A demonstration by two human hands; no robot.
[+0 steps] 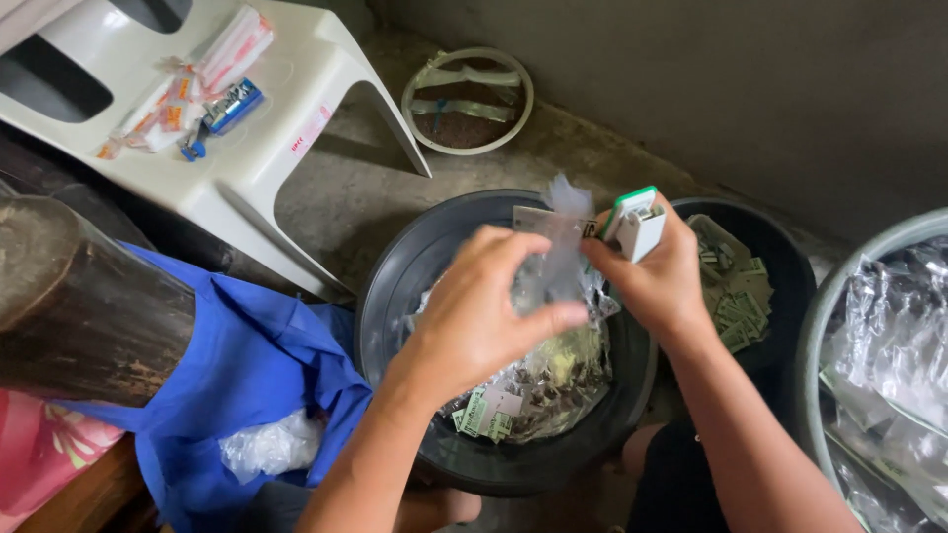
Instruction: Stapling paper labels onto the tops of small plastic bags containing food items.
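Nearest the camera, a blue bag lies open at the lower left with crumpled clear plastic inside it, beside a dark wooden post.

Above the middle of a black basin, the left hand has its fingers closed together on a small clear plastic sachet, thumb on the near side and fingertips on the upper edge. The sachet hangs roughly upright, its long axis running top to bottom, the crinkled top end pointing up and away from the person. The right hand pinches the same sachet at its right edge with thumb and forefinger, and its other fingers are clamped around a small white stapler-like tool with a green top; that tool tilts, its long axis pointing up and to the left toward the sachet.

Below the hands, the basin holds a heap of filled clear sachets and green-and-white paper slips. To the right a second dark tub holds more green slips, and a grey-rimmed tub holds clear plastic bags.

Farther off, a white plastic stool carries packets and a small blue tool. Beyond it a round ring lies on the concrete floor.
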